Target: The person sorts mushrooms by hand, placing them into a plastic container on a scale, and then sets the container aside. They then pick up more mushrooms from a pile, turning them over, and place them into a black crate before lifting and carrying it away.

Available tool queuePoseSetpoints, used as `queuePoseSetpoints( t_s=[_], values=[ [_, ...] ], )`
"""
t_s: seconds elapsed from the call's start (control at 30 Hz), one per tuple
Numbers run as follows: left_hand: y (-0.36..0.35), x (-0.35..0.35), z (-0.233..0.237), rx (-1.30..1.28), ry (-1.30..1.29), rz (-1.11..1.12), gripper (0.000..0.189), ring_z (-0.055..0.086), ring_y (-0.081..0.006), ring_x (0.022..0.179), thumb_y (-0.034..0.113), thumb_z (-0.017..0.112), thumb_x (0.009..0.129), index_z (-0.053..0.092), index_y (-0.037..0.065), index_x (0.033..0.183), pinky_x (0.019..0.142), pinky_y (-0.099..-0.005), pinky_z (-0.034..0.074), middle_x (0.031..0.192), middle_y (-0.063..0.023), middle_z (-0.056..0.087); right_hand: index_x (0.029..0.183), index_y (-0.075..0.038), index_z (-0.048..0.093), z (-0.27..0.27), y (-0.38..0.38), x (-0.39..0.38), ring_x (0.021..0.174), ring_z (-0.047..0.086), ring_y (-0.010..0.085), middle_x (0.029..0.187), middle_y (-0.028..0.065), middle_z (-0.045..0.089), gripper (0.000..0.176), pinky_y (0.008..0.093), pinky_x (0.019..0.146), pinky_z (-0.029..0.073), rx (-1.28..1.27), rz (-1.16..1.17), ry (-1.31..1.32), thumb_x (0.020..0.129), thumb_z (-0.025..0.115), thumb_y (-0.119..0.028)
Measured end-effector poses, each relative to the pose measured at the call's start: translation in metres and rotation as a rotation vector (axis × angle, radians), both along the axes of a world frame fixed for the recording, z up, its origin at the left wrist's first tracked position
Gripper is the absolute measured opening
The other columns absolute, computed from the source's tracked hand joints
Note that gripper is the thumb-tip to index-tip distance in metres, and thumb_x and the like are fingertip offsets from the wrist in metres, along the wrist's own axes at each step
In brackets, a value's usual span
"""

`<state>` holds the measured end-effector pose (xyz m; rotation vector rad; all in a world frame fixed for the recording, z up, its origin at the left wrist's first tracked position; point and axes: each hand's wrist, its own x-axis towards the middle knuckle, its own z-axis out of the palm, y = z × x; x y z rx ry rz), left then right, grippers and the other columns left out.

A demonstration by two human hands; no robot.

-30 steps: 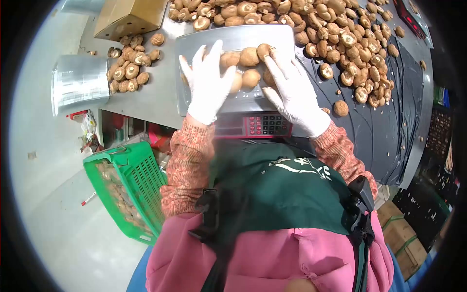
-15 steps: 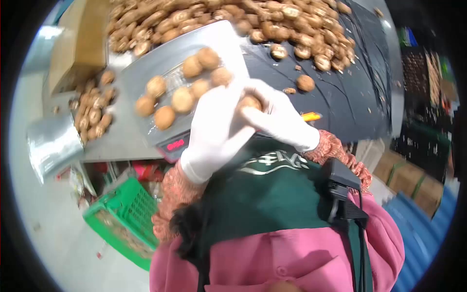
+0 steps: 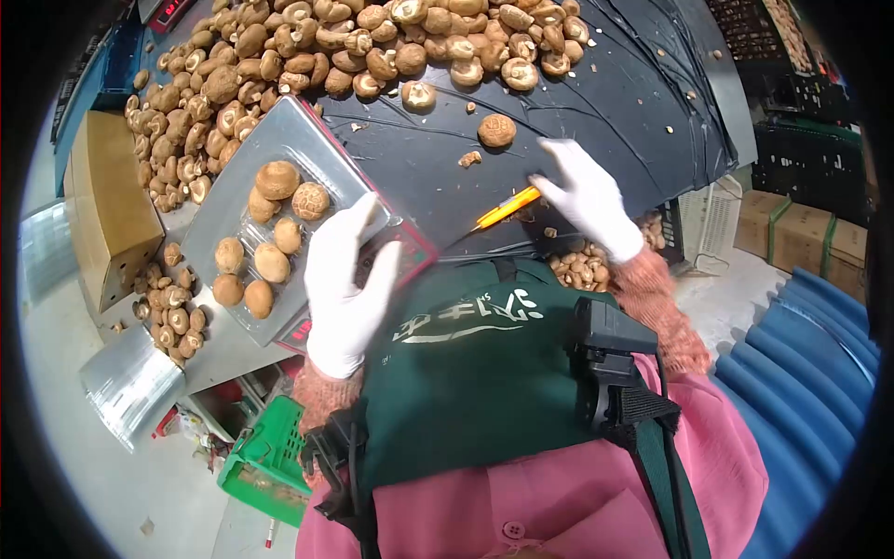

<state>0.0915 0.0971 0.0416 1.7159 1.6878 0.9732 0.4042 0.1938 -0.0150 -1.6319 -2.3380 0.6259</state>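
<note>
My left hand (image 3: 346,293), in a white glove, is over the near right edge of a clear tray (image 3: 209,247) on a scale (image 3: 407,244). Its thumb and fingers are apart, and no mushroom shows between them. Several brown mushrooms (image 3: 271,263) sit cap up in the tray. My right hand (image 3: 585,197), also white-gloved, is spread open over the black table cover (image 3: 633,140). Its thumb is close to the end of an orange knife (image 3: 508,207); whether they touch is unclear. A single mushroom (image 3: 496,130) lies beyond the knife.
A large mushroom heap (image 3: 372,47) covers the far side. A cardboard box (image 3: 107,210), a smaller mushroom pile (image 3: 174,312) and a metal cylinder (image 3: 135,382) are at the left. Below the table stand a green crate (image 3: 270,466) and more mushrooms (image 3: 582,268).
My hands were together around a mushroom; now they are apart, left at the scale, right near the knife. The view has shifted, and the mushroom no longer shows in my hands.
</note>
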Motion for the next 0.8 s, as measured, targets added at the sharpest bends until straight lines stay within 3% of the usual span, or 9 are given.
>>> queuePoseSetpoints(
  t_s=[0.1,0.13,0.2,0.23,0.33,0.37,0.47,0.63,0.8],
  values=[
    [0.001,0.013,0.005,0.003,0.084,-0.077,0.052,0.061,-0.0310,0.108,0.009,0.077,0.081,0.062,0.006,0.131,0.099,-0.0415,0.046,0.115,-0.0123,0.067,0.132,-0.008,0.056,-0.056,0.038,-0.040,0.111,0.060,0.0338,0.121,0.0156,0.060,0.060,0.0417,0.093,0.051,0.165,0.011,-0.067,0.080,0.077,-0.032],
    [0.001,0.012,0.007,-0.010,0.088,-0.129,0.048,0.062,-0.0257,0.114,0.001,0.070,0.085,0.060,0.002,0.132,0.101,-0.0353,0.047,0.123,-0.0126,0.064,0.130,-0.008,0.056,-0.068,0.047,-0.047,0.110,0.059,0.0339,0.119,0.0167,0.060,0.060,0.0432,0.093,0.050,0.198,0.061,-0.084,0.079,0.076,-0.032],
    [-0.003,0.009,0.010,-0.010,0.090,-0.120,0.046,0.062,-0.0252,0.114,0.001,0.070,0.086,0.060,0.002,0.131,0.102,-0.0352,0.047,0.122,-0.0127,0.064,0.130,-0.009,0.058,-0.075,0.059,-0.046,0.109,0.058,0.0343,0.117,0.0166,0.060,0.059,0.0432,0.094,0.050,0.068,0.082,-0.056,0.078,0.076,-0.030],
    [-0.004,0.005,0.008,-0.008,0.082,-0.074,0.047,0.062,-0.0267,0.113,0.003,0.071,0.085,0.061,0.003,0.131,0.101,-0.0365,0.047,0.120,-0.0124,0.065,0.131,-0.011,0.059,-0.070,0.059,-0.048,0.108,0.062,0.0312,0.119,0.0155,0.062,0.058,0.0395,0.095,0.050,0.010,-0.007,0.188,0.079,0.075,-0.032],
    [-0.017,-0.001,-0.003,-0.035,0.032,0.042,0.047,0.061,-0.0296,0.109,0.006,0.074,0.083,0.063,0.006,0.129,0.098,-0.0386,0.048,0.116,-0.0121,0.067,0.132,0.004,0.054,-0.037,0.061,-0.041,0.112,0.065,0.0313,0.125,0.0203,0.063,0.048,0.0447,0.104,0.050,-0.880,-0.251,1.389,0.100,0.056,-0.032],
    [-0.019,-0.001,-0.008,-0.054,0.006,0.064,0.047,0.061,-0.0295,0.109,0.005,0.074,0.083,0.064,0.006,0.128,0.098,-0.0382,0.048,0.116,-0.0122,0.067,0.136,0.011,0.047,-0.016,0.055,-0.042,0.117,0.061,0.0410,0.128,0.0271,0.059,0.049,0.0524,0.105,0.049,-0.958,-0.336,1.536,0.105,0.047,-0.028],
    [-0.019,0.004,-0.014,-0.058,-0.028,0.058,0.045,0.062,-0.0276,0.109,0.003,0.071,0.084,0.063,0.005,0.129,0.097,-0.0370,0.049,0.116,-0.0131,0.067,0.141,0.011,0.040,-0.003,0.055,-0.045,0.123,0.055,0.0482,0.132,0.0314,0.054,0.053,0.0540,0.106,0.048,-1.246,-0.164,1.848,0.105,0.046,-0.028],
    [-0.011,0.002,-0.003,-0.016,-0.002,-0.036,0.044,0.064,-0.0286,0.109,0.000,0.070,0.083,0.063,0.001,0.127,0.097,-0.0363,0.049,0.117,-0.0152,0.067,0.145,0.007,0.038,0.001,0.052,-0.064,0.124,0.053,0.0508,0.139,0.0315,0.050,0.054,0.0558,0.106,0.046,-1.478,-0.034,2.037,0.107,0.040,-0.032],
    [-0.017,-0.005,-0.006,-0.025,-0.022,0.002,0.044,0.064,-0.0291,0.109,0.002,0.071,0.083,0.064,0.002,0.126,0.097,-0.0367,0.049,0.117,-0.0148,0.068,0.145,0.006,0.039,0.015,0.043,-0.088,0.122,0.056,0.0484,0.139,0.0316,0.051,0.054,0.0555,0.105,0.046,-1.467,0.020,1.927,0.107,0.040,-0.032]
  ],
)
